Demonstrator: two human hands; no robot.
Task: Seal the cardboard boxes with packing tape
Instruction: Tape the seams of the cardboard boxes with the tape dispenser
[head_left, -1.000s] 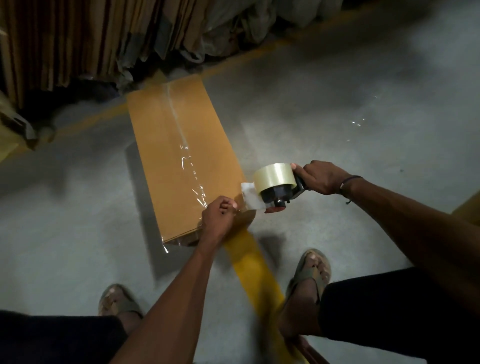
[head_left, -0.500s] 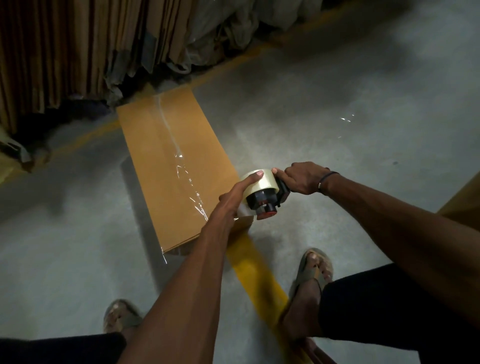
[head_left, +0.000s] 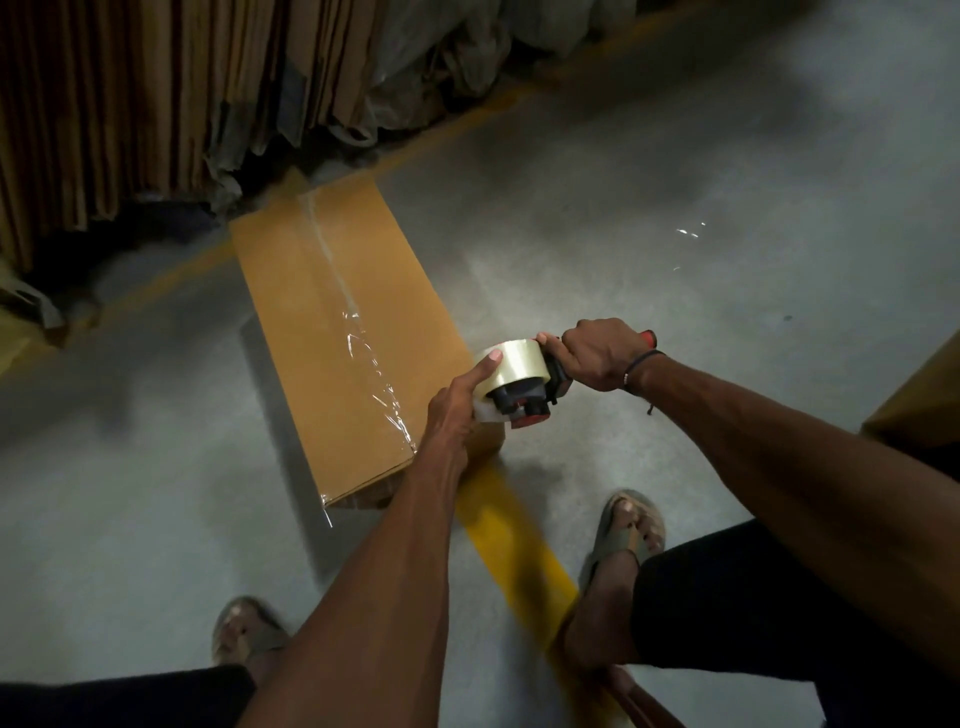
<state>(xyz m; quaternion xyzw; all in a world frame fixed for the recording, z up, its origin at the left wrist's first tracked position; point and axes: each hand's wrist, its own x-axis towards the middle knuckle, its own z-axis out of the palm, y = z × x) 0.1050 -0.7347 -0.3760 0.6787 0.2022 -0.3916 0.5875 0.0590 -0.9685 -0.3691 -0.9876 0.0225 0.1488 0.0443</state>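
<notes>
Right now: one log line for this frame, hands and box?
right hand: grips tape dispenser handle | left hand: thumb on tape roll | cardboard box: top seam taped

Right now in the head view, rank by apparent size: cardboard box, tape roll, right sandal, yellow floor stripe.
1. cardboard box, clearly largest.
2. yellow floor stripe, as far as it shows; arm and leg hide parts.
3. right sandal and tape roll: look alike; the roll sits nearer the camera, so unranked.
</notes>
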